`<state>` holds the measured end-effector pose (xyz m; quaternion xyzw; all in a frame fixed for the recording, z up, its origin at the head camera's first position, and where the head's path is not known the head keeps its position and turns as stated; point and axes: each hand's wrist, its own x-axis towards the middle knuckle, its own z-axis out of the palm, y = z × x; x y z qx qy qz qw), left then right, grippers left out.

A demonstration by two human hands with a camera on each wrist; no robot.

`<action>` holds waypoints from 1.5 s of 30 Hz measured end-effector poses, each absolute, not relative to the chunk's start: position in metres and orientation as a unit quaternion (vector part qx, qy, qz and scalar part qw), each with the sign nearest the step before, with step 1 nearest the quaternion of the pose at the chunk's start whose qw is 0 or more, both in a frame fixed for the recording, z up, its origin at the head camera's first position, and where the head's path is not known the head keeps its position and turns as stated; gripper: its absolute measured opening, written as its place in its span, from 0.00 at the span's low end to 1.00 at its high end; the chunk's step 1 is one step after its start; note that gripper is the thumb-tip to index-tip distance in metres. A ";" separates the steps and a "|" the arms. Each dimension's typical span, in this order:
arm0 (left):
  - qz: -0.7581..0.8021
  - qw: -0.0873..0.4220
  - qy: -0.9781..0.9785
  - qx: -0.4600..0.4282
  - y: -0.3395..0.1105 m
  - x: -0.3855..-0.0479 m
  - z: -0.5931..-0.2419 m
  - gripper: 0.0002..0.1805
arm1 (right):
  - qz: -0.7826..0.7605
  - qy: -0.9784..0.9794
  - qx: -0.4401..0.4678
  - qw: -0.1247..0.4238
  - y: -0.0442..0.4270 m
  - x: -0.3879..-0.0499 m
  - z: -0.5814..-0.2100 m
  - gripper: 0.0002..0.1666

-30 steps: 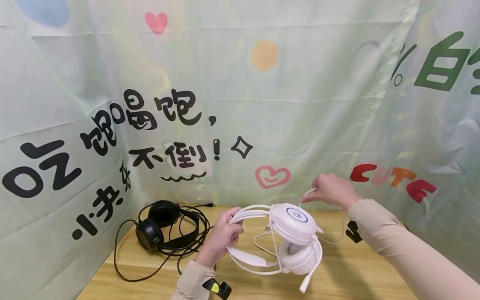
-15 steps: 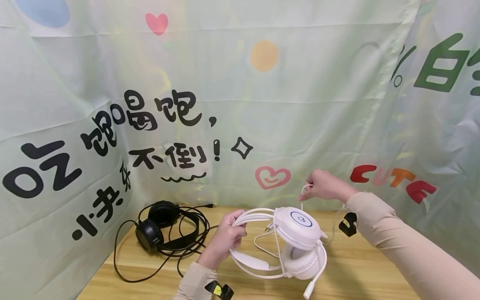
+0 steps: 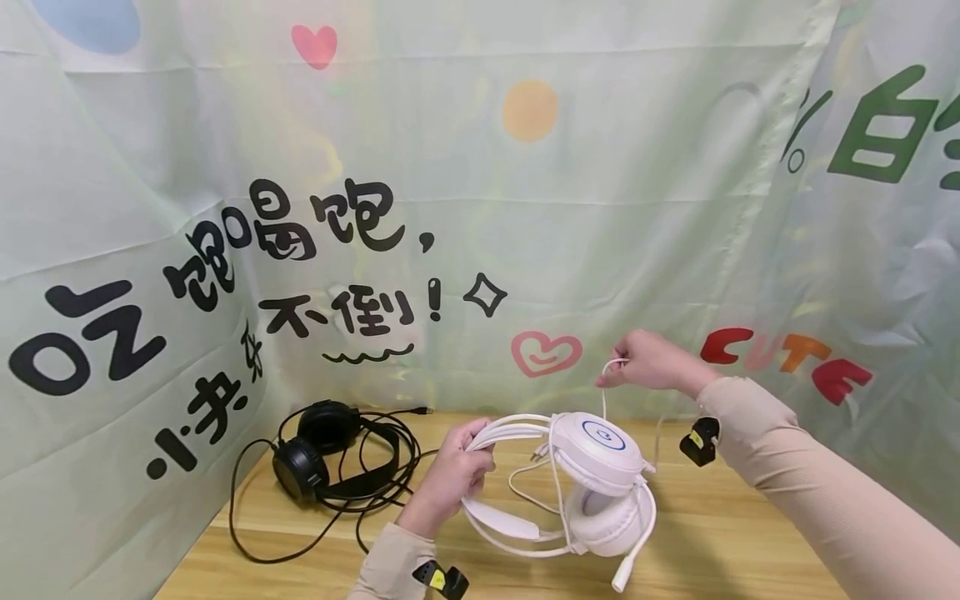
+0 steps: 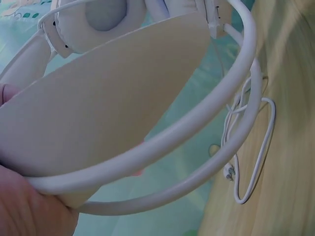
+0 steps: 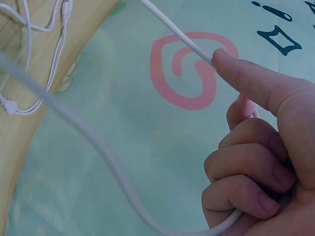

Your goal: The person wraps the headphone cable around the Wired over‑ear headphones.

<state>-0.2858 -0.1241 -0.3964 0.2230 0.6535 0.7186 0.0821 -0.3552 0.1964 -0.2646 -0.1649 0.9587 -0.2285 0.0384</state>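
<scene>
White headphones (image 3: 600, 450) with a boom microphone are held above the table, ear cups to the right. My left hand (image 3: 453, 471) grips them by the headband (image 4: 147, 157), whose two thin tubes and wide inner strap fill the left wrist view. Above the ear cups, my right hand (image 3: 656, 360) holds the white cable (image 3: 604, 400). In the right wrist view the fingers (image 5: 251, 162) are curled round this cable, which loops out below them. Part of the cable with its plug (image 4: 229, 171) lies on the table behind the headphones.
Black headphones (image 3: 300, 467) with a coiled black cable lie at the left of the wooden table (image 3: 300, 575). A printed cloth (image 3: 450, 167) hangs close behind the table and along its sides.
The white headphones have shifted slightly right and down with my left hand. My right hand has risen a little, and more cable shows between it and the ear cup.
</scene>
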 end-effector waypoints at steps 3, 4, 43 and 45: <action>0.713 0.077 0.661 0.222 -0.124 -0.286 -0.397 0.13 | -0.231 0.959 -0.161 0.035 0.197 -0.354 -0.264 0.25; 0.711 0.074 0.663 0.222 -0.124 -0.286 -0.397 0.13 | -0.231 0.959 -0.160 0.034 0.198 -0.354 -0.264 0.26; 0.700 0.045 0.685 0.195 -0.119 -0.285 -0.397 0.10 | -0.208 0.953 -0.222 0.010 0.167 -0.337 -0.240 0.13; 0.701 0.044 0.685 0.193 -0.119 -0.284 -0.397 0.09 | -0.204 0.955 -0.214 0.003 0.164 -0.336 -0.238 0.16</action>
